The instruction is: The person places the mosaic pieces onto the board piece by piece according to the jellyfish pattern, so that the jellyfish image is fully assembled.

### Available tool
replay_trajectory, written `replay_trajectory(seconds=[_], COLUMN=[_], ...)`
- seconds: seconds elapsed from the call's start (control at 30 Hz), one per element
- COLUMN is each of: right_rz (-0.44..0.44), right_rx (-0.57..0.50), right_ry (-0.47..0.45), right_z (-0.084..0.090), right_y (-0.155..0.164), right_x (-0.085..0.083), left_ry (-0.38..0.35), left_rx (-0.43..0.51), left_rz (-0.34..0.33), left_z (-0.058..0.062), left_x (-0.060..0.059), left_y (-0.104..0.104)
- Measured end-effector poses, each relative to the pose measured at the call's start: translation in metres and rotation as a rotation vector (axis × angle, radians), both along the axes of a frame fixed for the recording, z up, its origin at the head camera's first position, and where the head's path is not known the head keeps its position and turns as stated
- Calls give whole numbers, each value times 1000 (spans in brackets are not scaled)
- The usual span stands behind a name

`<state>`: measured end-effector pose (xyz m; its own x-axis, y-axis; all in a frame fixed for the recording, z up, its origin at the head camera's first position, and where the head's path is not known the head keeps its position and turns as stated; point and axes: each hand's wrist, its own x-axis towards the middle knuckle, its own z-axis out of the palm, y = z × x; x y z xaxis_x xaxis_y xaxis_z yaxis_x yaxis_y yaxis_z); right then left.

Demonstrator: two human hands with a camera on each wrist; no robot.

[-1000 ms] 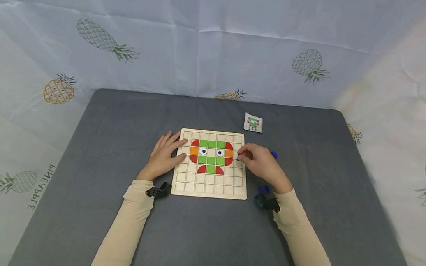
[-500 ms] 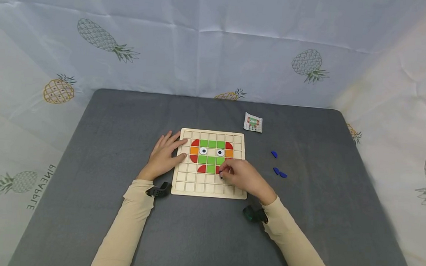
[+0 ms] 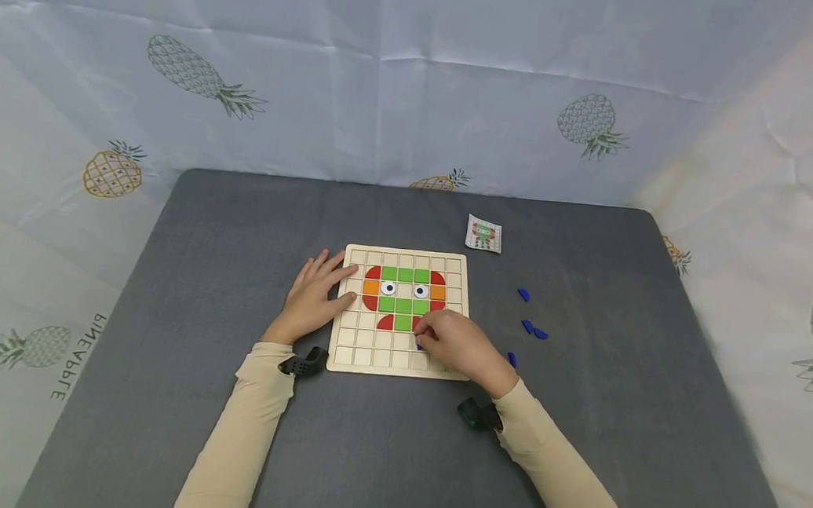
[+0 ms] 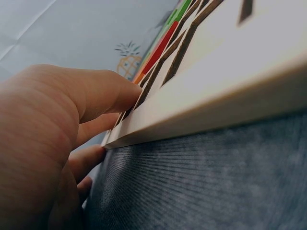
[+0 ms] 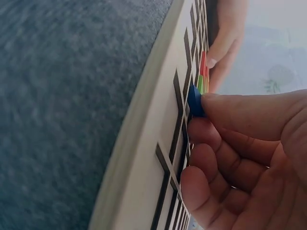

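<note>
Grey felt tabletop [image 3: 236, 258], pineapple-print sheets [image 3: 390, 87] behind; left hand [image 3: 313, 299] flat, right hand [image 3: 458, 343] pinching blue piece [image 5: 194, 100]

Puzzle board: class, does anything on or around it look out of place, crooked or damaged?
Nothing stands out. The puzzle board lies square on the table, its tiles seated in their cells. The loose blue pieces lie beside it, right.

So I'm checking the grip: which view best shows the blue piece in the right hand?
The right wrist view: the blue piece sits pinched at the right hand's fingertips over the board. In the head view only a blue speck shows under that hand. The left wrist view misses it.
</note>
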<state>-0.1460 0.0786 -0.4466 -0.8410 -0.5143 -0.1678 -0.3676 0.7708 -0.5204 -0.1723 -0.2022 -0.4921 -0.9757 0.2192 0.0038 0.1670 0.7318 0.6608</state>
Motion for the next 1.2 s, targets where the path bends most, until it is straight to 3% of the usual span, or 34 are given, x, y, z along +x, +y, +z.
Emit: replay_trajectory(seconds=[0.37, 1.0, 1.2], right_rz=[-9, 20, -10], right_rx=[29, 3, 10], right_ry=[27, -39, -32], right_z=[1, 3, 1], right_y=[0, 9, 11], right_x=[4, 6, 7], left_ry=[-1, 0, -5], left_rx=[5, -3, -5], left_rz=[-2, 1, 2], left_z=[1, 0, 0], left_x=[0, 0, -1], left_y=[0, 0, 0])
